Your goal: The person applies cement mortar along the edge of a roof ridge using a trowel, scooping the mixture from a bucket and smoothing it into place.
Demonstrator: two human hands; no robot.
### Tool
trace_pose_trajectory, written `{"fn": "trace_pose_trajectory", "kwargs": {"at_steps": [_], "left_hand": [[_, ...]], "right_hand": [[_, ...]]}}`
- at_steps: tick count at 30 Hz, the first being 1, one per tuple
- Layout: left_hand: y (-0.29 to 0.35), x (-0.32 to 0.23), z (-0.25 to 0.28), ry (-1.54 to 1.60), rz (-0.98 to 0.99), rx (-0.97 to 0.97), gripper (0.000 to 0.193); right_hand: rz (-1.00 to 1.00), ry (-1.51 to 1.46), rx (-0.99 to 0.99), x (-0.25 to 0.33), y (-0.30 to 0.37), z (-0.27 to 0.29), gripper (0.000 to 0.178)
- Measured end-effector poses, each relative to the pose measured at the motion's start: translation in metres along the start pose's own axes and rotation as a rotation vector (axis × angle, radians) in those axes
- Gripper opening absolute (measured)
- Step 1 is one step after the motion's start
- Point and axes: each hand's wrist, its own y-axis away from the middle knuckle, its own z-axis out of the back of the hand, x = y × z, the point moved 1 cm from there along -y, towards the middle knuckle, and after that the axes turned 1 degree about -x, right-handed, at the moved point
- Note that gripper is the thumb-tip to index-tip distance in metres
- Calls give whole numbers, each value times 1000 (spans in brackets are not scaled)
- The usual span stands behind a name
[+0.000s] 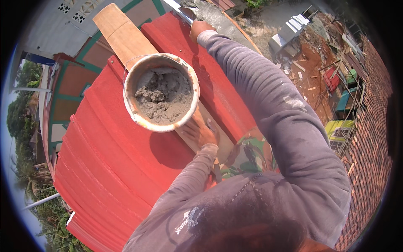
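Note:
A bucket (129, 110) with a pale, stained rim and a thin wire handle stands on a wooden plank (126, 35) over the red roof. Lumpy grey mortar (163, 94) fills part of it. My left hand (200, 131) lies flat on the plank beside the bucket, fingers stretched out, partly behind its rim. Reaching far forward, my right hand (201, 30) is closed round a trowel (180, 11) with a shiny metal blade. The trowel is at the edge of a wet grey mortar surface (216, 21); its tip is cut off by the picture's top.
Red ribbed roof sheets (113, 143) slope down to the left, with a raised red ridge piece (218, 92) right of the plank. Far below on the right lie rubble and reddish soil (310, 80). A tiled roof (369, 168) runs along the right edge.

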Motion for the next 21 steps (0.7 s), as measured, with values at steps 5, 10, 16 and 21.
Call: {"fn": "trace_pose_trajectory", "kwargs": {"at_steps": [5, 10, 16, 21], "left_hand": [[0, 3, -4, -1, 20, 21, 86], [1, 2, -4, -20, -7, 13, 86], [4, 0, 0, 27, -13, -12, 86], [3, -4, 1, 37, -5, -18, 85]], "right_hand": [[-21, 16, -9, -12, -8, 6, 34], [-64, 27, 24, -24, 20, 5, 34], [-61, -8, 21, -79, 98, -5, 34], [-82, 22, 28, -133, 192, -9, 37]]}}
